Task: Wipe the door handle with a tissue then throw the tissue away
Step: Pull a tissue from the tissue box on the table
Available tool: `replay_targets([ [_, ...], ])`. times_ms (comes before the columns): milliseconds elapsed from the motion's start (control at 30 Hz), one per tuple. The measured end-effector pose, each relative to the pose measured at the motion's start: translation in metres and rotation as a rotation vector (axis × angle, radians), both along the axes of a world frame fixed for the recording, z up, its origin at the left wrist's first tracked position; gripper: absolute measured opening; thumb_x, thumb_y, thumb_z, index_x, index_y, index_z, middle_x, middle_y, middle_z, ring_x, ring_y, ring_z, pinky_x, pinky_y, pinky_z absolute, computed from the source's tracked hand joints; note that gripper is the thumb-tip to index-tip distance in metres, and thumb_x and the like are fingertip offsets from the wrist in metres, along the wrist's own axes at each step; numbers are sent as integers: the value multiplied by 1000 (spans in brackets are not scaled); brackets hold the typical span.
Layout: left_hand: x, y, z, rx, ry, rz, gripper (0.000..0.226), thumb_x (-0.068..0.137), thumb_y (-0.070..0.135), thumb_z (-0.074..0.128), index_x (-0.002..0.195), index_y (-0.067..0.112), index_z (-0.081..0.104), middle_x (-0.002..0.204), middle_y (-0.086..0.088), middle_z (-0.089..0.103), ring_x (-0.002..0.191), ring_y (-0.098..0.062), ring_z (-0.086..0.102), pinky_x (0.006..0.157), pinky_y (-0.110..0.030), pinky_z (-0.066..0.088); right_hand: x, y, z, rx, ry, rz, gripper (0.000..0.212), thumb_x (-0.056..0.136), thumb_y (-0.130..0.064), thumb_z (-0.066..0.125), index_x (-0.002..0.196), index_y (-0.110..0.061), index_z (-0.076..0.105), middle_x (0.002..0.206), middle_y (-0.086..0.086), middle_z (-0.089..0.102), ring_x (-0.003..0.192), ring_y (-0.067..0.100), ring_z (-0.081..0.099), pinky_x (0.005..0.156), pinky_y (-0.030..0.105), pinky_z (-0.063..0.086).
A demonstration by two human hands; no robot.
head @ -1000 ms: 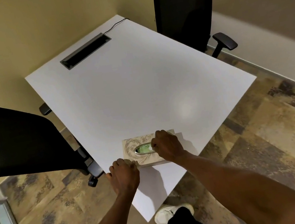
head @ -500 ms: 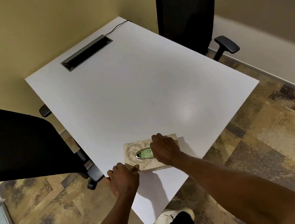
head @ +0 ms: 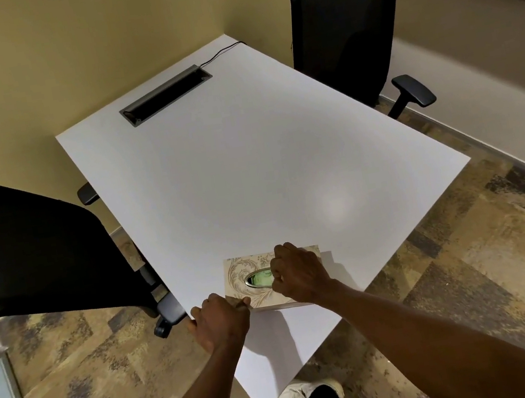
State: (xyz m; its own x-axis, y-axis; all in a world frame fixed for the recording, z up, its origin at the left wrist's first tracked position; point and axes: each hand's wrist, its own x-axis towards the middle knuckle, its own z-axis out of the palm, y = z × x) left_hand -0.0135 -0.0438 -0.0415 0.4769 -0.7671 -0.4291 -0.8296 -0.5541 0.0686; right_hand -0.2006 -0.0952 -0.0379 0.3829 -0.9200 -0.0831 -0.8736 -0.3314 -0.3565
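A flat, beige cardboard tissue box (head: 261,280) with a pale scrolling leaf pattern lies near the close corner of the white rectangular table (head: 250,173). In its top is an oval slot rimmed in silver, and through it shows a greenish-white sheet of tissue (head: 261,278); no sheet stands up out of the slot, so the tissue sits low inside.

The right hand (head: 296,274) rests on the box top, knuckles up, its fingertips (head: 276,280) curled down at the slot's right end. They look pressed together on the edge of the tissue, though whether they have really caught a sheet I cannot tell from here. Just to the left of that pinch and nearer the person, the left hand (head: 221,322) is curled over the box's near left corner and the table edge, bracing the box; what its fingers close on is hidden beneath it.

To my eye this is the very first step: drawing a tissue out. The next move probably calls for a clean pull upward while the left hand holds the box down, since a light box could lift with the sheet and thin tissue could tear.

Farther out from the hands, one black mesh office chair (head: 36,243) stands to the left and a second black office chair (head: 346,42) beyond the table's far side. No door handle or bin is in sight.
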Motion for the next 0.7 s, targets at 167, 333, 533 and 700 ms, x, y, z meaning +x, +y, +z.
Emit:
replay_targets([
  [167, -1, -3, -1, 24, 5, 29, 60, 94, 69, 72, 122, 16, 76, 129, -9, 79, 138, -35, 61, 120, -50, 38, 6, -4, 19, 151, -341, -220, 9, 80, -24, 73, 75, -20, 66, 87, -6, 64, 86, 16, 63, 71, 32, 50],
  [333, 0, -3, 2, -6, 63, 28, 60, 95, 67, 74, 122, 14, 74, 130, -9, 78, 136, -35, 64, 112, -46, 44, 9, -22, 52, 467, -760, -324, 17, 91, -10, 71, 76, -17, 76, 80, -6, 76, 78, 11, 71, 74, 28, 56],
  [533, 1, 17, 23, -241, 388, 219, 42, 101, 44, 79, 122, 9, 73, 126, -8, 77, 125, -32, 70, 100, -41, 56, 14, -15, 72, 902, -1328, -328, 23, 98, -1, 59, 78, -10, 66, 78, 7, 64, 77, 19, 66, 71, 27, 56],
  [700, 17, 45, 67, -539, 1061, 686, 26, 110, 33, 68, 103, 12, 82, 97, -6, 87, 96, -22, 83, 80, -34, 61, 45, 5, 70, 1167, -1424, -336, 13, 84, -12, 65, 72, -14, 62, 77, 5, 55, 76, 18, 61, 69, 27, 55],
])
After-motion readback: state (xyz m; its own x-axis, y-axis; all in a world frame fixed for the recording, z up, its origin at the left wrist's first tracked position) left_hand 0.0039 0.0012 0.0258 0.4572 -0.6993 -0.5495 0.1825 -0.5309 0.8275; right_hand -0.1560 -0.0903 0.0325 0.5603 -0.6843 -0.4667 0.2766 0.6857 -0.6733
